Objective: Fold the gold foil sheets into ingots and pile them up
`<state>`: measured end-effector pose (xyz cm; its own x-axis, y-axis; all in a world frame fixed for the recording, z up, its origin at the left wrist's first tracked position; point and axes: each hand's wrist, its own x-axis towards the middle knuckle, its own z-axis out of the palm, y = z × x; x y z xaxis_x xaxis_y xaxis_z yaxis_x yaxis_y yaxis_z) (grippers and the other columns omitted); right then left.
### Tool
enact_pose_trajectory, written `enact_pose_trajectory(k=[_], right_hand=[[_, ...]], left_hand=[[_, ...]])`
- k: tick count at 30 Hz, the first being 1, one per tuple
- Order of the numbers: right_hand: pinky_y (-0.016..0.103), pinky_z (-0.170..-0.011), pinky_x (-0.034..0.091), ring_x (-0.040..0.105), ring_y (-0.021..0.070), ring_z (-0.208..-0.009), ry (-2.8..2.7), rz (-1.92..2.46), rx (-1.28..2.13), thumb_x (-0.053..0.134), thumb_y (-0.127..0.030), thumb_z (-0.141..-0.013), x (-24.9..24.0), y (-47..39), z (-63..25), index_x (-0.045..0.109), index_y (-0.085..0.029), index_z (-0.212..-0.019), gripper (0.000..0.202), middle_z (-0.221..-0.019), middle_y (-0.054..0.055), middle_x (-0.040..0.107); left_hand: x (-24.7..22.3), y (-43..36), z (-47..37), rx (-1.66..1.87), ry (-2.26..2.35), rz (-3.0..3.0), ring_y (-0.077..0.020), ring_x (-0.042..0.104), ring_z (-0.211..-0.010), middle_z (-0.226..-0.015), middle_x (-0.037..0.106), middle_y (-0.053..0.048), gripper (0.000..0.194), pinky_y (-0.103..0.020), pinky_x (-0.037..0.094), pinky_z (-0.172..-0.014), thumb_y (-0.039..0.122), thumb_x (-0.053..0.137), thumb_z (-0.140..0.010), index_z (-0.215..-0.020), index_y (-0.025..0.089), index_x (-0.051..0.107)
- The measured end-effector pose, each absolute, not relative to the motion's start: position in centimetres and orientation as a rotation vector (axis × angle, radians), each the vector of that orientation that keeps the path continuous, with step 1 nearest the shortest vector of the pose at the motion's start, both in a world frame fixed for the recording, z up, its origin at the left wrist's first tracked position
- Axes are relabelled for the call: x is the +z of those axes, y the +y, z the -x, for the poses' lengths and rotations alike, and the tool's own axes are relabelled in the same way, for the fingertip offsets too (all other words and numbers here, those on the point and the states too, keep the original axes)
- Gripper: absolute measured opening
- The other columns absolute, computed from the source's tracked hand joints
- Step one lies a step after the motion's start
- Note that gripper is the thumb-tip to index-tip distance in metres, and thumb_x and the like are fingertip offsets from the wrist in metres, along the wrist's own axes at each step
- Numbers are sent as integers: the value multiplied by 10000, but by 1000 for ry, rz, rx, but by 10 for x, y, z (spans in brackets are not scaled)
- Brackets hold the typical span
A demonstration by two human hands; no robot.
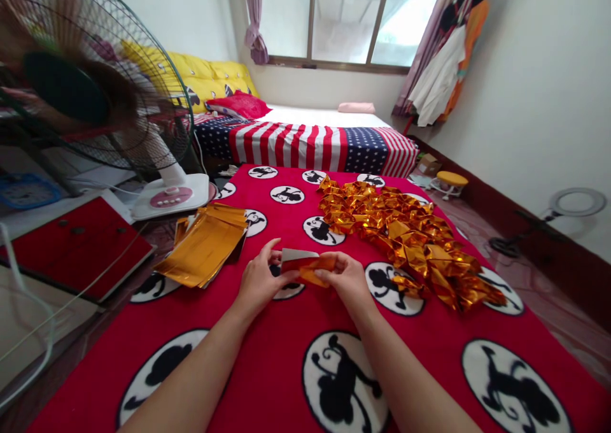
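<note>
Between my two hands is a partly folded sheet of gold foil paper [312,274], its pale back showing along the top edge. My left hand [261,277] pinches its left end, thumb in front and fingers curled above and behind. At the other end my right hand [346,274] grips the paper between thumb and fingers. Left of my hands lies a stack of flat gold foil sheets [205,245]. To the right spreads a long heap of folded, shiny gold foil pieces [401,229].
Everything rests on a red cloth [267,382] with black-and-white round figures. An electric fan [169,194] stands at the left beside a red-topped cabinet [81,248]. Beyond are a bed with a striped cover [296,143], a yellow stool [451,179] and a ring light [577,202].
</note>
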<state>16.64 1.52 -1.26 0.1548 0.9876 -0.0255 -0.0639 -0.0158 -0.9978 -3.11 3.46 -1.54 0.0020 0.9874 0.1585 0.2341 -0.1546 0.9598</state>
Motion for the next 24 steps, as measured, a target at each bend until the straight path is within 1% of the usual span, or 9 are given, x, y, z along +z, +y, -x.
enact_pose_trajectory(k=[3,4,6,10,13,15,17,20,24], right_hand=[[315,-700,533,676,203,-750,-1009,1165,1229,843,-320,-543,-12,9,-169,679,-173,-902,422,-854,48,737],[311,-705,531,674,203,-758,-1028,1154,1242,840,-344,-565,-12,8,-171,682,-174,-907,414,-868,53,737],[294,-688,518,665,201,-759,-1080,1140,1255,811,-416,-624,-11,7,-173,693,-177,-896,381,-872,59,732],[235,-540,430,572,143,-587,-1119,1200,1193,724,-556,-690,-10,9,-176,712,-185,-799,386,-680,14,667],[220,-475,348,461,103,-486,-1134,1240,1151,689,-590,-707,-8,9,-175,697,-181,-695,409,-543,-22,565],[220,-471,332,437,97,-475,-1138,1240,1149,680,-588,-720,-6,8,-174,674,-177,-632,420,-511,-27,535],[224,-505,371,482,111,-512,-1121,1194,1181,688,-562,-728,-5,7,-172,688,-179,-660,389,-561,-14,584],[263,-634,462,590,158,-650,-1072,1084,1228,727,-476,-725,-6,3,-170,721,-191,-786,292,-729,15,679],[301,-700,495,619,179,-684,-1024,1094,1186,752,-421,-715,-10,1,-168,709,-183,-749,244,-746,27,698]], left_hand=[[-10,32,28,1151,1141,-1344,-190,657,-684,-761,723,-60,355,-273,507,-661,395,798,-653,-888,140,721],[-8,31,27,1138,1106,-1308,-170,644,-623,-702,714,-52,316,-257,502,-618,407,785,-664,-796,127,720],[-4,29,25,1146,1076,-1256,-144,624,-565,-648,704,-35,310,-238,499,-583,409,790,-647,-723,118,714],[-1,27,22,1191,1069,-1212,-142,641,-579,-667,723,-34,299,-231,517,-588,389,807,-620,-725,120,728],[-1,26,22,1232,1067,-1187,-148,656,-601,-700,739,-44,281,-233,527,-600,368,804,-630,-751,123,737],[-1,26,21,1269,1065,-1176,-149,660,-614,-713,745,-47,276,-233,532,-612,358,806,-629,-762,124,742],[-2,26,21,1286,1066,-1190,-149,661,-627,-723,748,-51,275,-232,535,-625,357,803,-635,-769,123,746],[-3,26,21,1273,1073,-1249,-152,662,-644,-740,750,-56,274,-233,535,-636,369,781,-668,-781,121,751],[-4,26,21,1240,1053,-1295,-165,677,-695,-789,755,-64,281,-241,539,-672,369,778,-681,-804,119,745]])
